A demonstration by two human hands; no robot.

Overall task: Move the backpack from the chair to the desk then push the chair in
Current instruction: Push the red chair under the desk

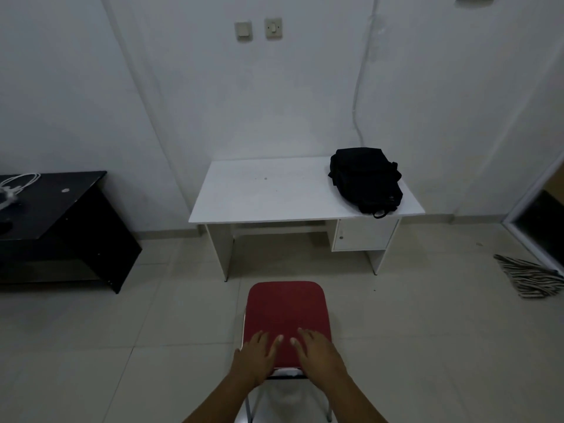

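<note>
One black backpack (366, 181) atop white desk (274, 190), tiled floor (427, 331) below.

The white desk (274, 190) stood against the wall at twelve o'clock, and a black backpack (366, 178) lay flat on its right end, at about one o'clock. A black table (61, 206) at nine o'clock bore a coil of white cable (18, 181) at its far left. The tiled floor (427, 331) carried both, a red chair (287, 315) at six o'clock, and a striped cloth (531, 279) at three o'clock.
</note>
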